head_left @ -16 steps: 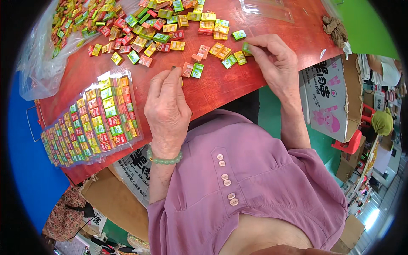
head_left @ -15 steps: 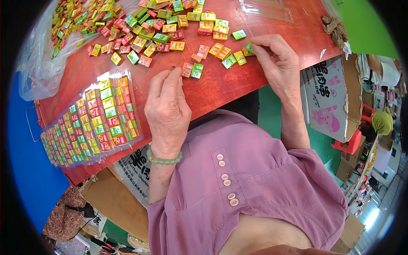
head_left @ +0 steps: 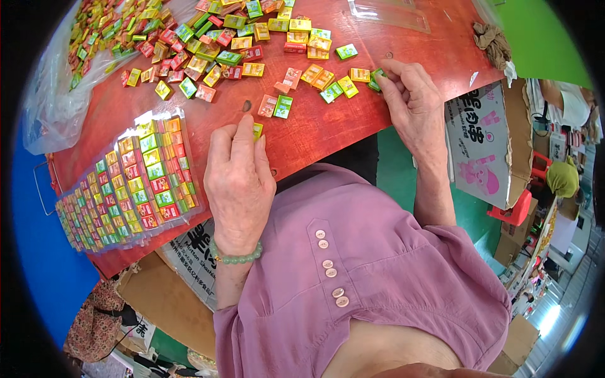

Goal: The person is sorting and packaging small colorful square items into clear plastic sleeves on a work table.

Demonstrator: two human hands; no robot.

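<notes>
My left hand [head_left: 242, 173], with a green bead bracelet at the wrist, is closed near the table's front edge. Between its thumb and forefinger shows part of a small yellow box [head_left: 258, 130]. To the right, my right hand [head_left: 413, 107] pinches a small green box [head_left: 376, 80] beside a yellow box [head_left: 360, 75]. Between the hands lie a green box [head_left: 283, 107], a pinkish-orange box [head_left: 266, 106] against it, and several more in short rows. Left of my left hand are clear plastic trays [head_left: 194, 208] filled with rows of coloured boxes.
A loose heap of small boxes [head_left: 214, 53] covers the back left of the red table [head_left: 321, 135], beside a clear plastic bag [head_left: 53, 120]. An empty clear tray [head_left: 391, 16] lies at the back. A crumpled brown cloth [head_left: 493, 45] sits at the right edge, above a carton [head_left: 476, 148].
My left hand has drawn slightly back toward me, and a yellow box now shows in its fingers. The right hand's green box has come lower, beside the end of the row.
</notes>
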